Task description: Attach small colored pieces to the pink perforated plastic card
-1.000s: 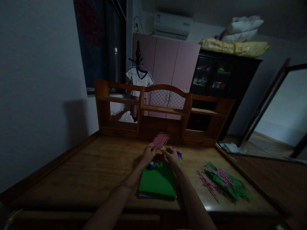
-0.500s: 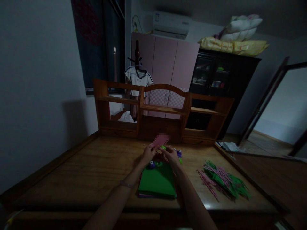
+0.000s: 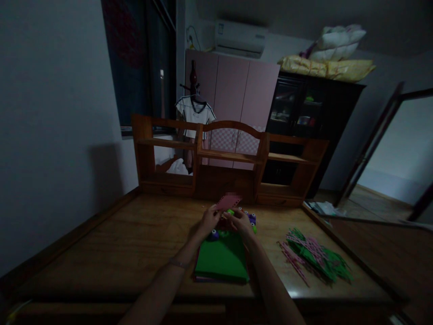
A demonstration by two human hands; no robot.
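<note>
A green sheet stack [image 3: 221,261] lies nearest on the tabletop [image 3: 118,253]. Beyond it, the left hand [image 3: 209,220] and right hand [image 3: 241,221] pinch a pink paper piece [image 3: 228,202], seemingly together; colored strips [image 3: 314,257] lie right.

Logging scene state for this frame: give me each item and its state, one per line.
left hand: closed on the pink sheet, held above the table
right hand: at the pink sheet's lower edge, grip unclear
pink sheet: lifted, tilted
green sheet stack: flat on the table
punches: standing behind the stack
cut strips: loose pile at right
cabinet doors: shut
</note>
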